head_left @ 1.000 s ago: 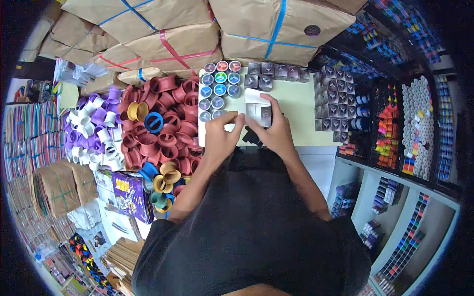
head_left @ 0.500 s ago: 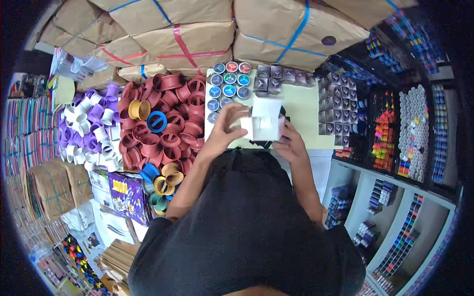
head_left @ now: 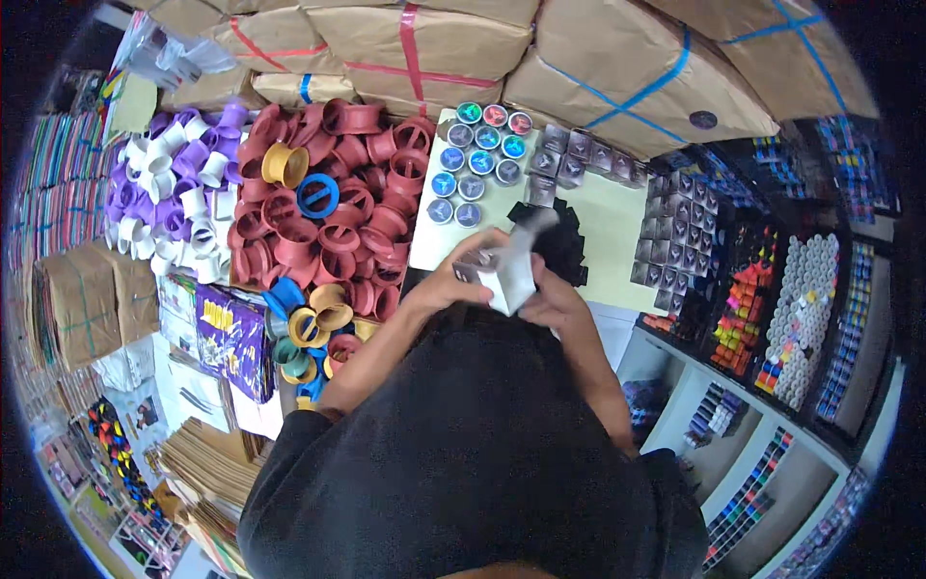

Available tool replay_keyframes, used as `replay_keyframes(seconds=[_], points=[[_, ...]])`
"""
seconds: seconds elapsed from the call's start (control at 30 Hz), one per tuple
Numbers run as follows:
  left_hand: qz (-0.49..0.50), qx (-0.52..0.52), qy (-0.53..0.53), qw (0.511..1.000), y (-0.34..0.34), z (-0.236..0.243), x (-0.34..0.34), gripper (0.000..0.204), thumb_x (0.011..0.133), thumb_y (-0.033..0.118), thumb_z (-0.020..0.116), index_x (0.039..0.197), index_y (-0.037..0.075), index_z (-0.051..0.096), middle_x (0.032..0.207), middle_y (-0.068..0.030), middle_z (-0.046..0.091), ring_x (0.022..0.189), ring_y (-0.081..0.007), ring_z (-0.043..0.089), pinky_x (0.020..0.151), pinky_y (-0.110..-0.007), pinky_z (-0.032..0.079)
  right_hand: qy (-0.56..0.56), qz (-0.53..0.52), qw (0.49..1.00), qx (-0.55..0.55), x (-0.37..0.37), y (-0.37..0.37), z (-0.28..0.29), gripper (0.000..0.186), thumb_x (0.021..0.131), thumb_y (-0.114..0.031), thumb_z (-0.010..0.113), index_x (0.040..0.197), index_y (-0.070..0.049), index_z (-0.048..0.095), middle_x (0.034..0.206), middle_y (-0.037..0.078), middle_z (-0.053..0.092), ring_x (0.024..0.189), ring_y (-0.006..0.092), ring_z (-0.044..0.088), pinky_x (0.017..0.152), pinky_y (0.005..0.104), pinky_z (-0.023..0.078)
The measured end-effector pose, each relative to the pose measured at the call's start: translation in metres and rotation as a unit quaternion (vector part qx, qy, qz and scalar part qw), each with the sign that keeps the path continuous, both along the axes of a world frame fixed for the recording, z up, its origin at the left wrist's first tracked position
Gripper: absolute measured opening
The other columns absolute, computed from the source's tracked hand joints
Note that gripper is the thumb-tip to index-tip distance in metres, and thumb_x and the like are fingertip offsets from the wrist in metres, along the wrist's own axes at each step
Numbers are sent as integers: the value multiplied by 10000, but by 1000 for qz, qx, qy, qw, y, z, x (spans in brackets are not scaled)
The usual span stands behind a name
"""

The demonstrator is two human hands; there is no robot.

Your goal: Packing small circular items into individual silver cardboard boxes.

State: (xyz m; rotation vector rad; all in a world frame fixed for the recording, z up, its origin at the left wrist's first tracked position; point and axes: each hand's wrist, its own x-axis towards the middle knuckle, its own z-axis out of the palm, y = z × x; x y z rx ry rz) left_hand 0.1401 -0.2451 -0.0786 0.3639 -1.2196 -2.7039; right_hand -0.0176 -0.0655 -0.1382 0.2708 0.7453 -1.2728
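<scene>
Close to my body, over the near edge of the pale tabletop [head_left: 612, 217], a small carton [head_left: 509, 280] with a white inside is held between both hands. My left hand [head_left: 461, 277] grips its left side, thumb on the near face. My right hand [head_left: 552, 294] has its fingers closed on the right side. One flap stands up and is smeared by motion. Beyond the carton lies a heap of black pieces [head_left: 569, 241]. Round tins with shiny coloured lids [head_left: 473, 186] stand in rows at the left of the tabletop, and small dark printed boxes [head_left: 571, 172] stand at the back.
Red plastic spools [head_left: 333, 232] fill a large pile to the left, with purple and white spools [head_left: 178, 193] farther left. More dark boxes [head_left: 673, 232] are stacked at the right edge. Paper-wrapped bundles [head_left: 617, 72] line the back. Shelves [head_left: 733, 434] stand at the right.
The carton has been tilted and turned and drawn nearer to my body, both hands moving with it. The whole view has shifted, and the black pieces behind now show more.
</scene>
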Motion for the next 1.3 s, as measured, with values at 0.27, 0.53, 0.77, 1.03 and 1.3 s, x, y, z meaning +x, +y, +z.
replay_keyframes(seconds=[0.27,0.53,0.77,1.03,1.3], points=[[330,305,-23,893,-33,-29,47,619,972,220,614,1460,-40,336,1468,-263,429,1395,-450,387,1210,-623,267,824,246,510,-19,-20,-89,-44,570,810,-303,803,1320,-173,586,1061,178,607,875,398,671,764,462,555],[350,236,-44,906,-26,-26,75,539,930,274,658,1386,50,477,1320,-154,597,1242,-369,562,1074,-559,452,839,288,461,30,7,-106,-89,615,759,-286,836,1302,-178,568,1250,150,547,949,404,675,782,494,571],[311,248,-73,915,-16,-38,56,543,883,323,627,1352,71,521,1312,-145,605,1221,-354,580,992,-533,490,845,187,501,20,14,-107,-97,459,808,-288,799,1153,-84,575,1176,122,621,991,388,663,778,481,552],[272,244,-46,930,-19,-36,49,565,869,361,626,1358,94,532,1319,-145,610,1231,-337,570,1016,-539,452,772,49,632,43,4,-76,-92,636,754,-303,813,1290,-81,552,1058,137,718,1008,295,692,842,418,560],[93,291,30,952,-11,-55,22,693,850,309,652,1476,113,428,1436,-155,527,1311,-400,508,1056,-601,420,437,-132,882,-115,-24,-4,36,720,738,-76,658,1435,-31,483,1287,78,584,797,51,533,563,191,416]])
